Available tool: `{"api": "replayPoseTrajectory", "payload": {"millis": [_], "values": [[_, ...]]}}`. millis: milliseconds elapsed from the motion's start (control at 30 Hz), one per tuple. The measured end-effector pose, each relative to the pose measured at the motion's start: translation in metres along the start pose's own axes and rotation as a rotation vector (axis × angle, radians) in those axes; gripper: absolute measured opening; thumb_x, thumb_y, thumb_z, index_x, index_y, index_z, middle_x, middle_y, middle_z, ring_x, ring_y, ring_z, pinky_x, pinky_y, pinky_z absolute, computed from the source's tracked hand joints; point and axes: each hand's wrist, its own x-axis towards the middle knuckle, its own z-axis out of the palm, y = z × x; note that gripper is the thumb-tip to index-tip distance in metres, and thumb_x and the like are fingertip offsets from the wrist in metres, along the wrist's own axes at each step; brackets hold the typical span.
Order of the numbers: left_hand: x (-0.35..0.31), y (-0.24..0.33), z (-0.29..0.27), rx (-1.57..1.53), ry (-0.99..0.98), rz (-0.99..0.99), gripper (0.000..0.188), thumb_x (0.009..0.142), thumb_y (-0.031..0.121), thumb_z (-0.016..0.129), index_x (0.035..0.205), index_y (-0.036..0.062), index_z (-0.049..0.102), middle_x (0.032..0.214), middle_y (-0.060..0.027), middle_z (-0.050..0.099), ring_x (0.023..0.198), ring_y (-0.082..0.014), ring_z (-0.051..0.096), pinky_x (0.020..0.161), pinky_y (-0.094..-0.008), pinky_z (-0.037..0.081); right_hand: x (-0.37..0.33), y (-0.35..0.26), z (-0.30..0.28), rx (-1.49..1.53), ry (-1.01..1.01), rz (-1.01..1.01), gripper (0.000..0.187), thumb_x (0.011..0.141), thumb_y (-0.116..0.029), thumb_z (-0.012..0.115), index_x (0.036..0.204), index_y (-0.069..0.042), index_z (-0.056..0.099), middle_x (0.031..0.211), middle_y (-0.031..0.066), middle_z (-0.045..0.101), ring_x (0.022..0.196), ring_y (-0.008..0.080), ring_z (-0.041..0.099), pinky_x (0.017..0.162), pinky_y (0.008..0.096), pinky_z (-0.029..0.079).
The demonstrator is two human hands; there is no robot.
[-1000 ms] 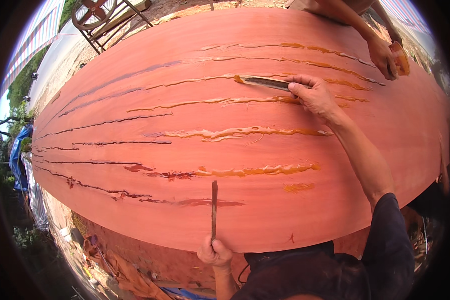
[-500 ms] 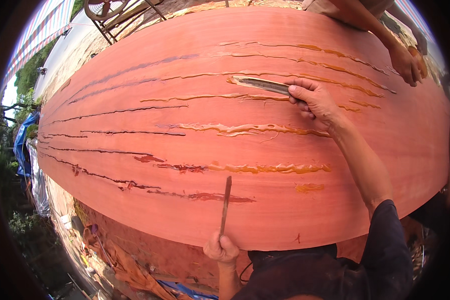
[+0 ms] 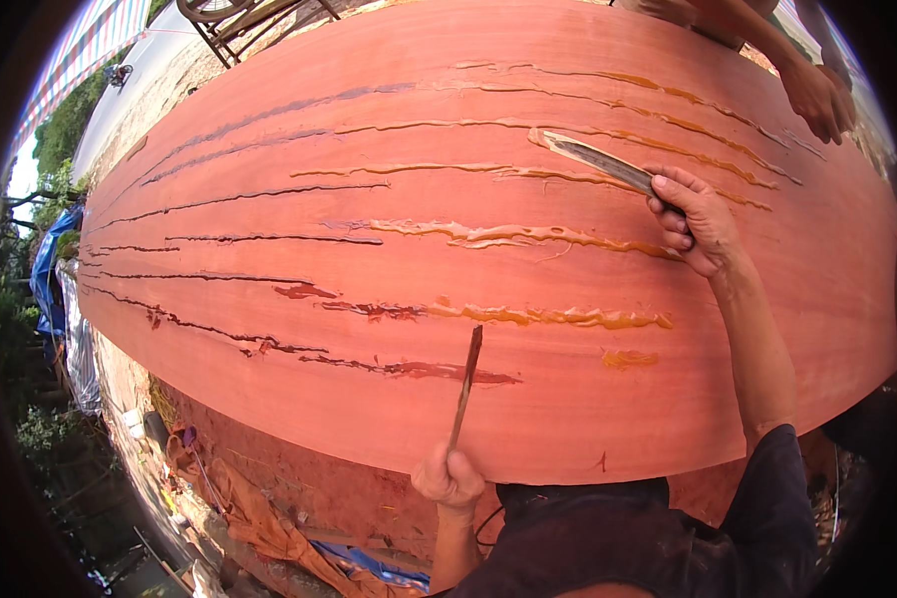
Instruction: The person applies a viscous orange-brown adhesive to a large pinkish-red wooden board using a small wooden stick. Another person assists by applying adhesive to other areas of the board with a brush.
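Note:
A large reddish wooden slab point(image 3: 299, 419) spreads in front of me, crossed by long ragged seams. Several seams on the right half carry raised lines of glossy orange-brown paste point(image 3: 538, 235); those at left look dark or purplish. My right hand point(image 3: 698, 221) grips a half-round split strip, like bamboo point(image 3: 593, 159), its pale tip over a far seam; whether it touches the wood I cannot tell. My left hand point(image 3: 449, 478), closed at the near edge, holds a thin flat stick point(image 3: 465, 384) with a dark tip pointing away, above a dark red smear point(image 3: 419, 370).
At the far right, another person's hands point(image 3: 817, 100) reach over the slab's edge. A metal-framed wheeled thing point(image 3: 254, 25) stands beyond the far left edge. Blue sheeting point(image 3: 50, 269) hangs at left, and crumpled brown cloth point(image 3: 259, 513) lies on the ground near left.
My right hand has moved to the right and slightly nearer with the split strip. My left hand keeps its stick in nearly the same place. The view has shifted a little.

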Motion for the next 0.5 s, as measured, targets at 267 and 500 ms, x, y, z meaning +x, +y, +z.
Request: {"api": "replayPoseTrajectory", "payload": {"millis": [267,500], "values": [[0.001,0.002,-0.002,-0.012,-0.017,-0.030,0.023,0.092,0.016,0.054,0.099,-0.0031,0.066,0.058,-0.0090,0.054,0.046,-0.0213,0.052,0.046,-0.0341,0.041,0.009,0.012,0.050,-0.061,-0.097,0.043,0.020,0.096,-0.015,0.063,0.114,-0.006,0.064,0.077,-0.0004,0.059,0.049,-0.0005,0.037,0.037,0.0142,0.028],[0.005,0.001,0.000,-0.077,0.007,0.002,0.021,0.090,0.013,0.054,0.099,-0.0018,0.067,0.057,-0.0071,0.053,0.043,-0.0220,0.050,0.044,-0.0334,0.041,0.074,0.010,0.106,-0.222,-0.149,0.036,0.020,0.096,-0.015,0.064,0.113,-0.006,0.064,0.075,-0.0009,0.059,0.048,0.0002,0.038,0.036,0.0154,0.028]]}}
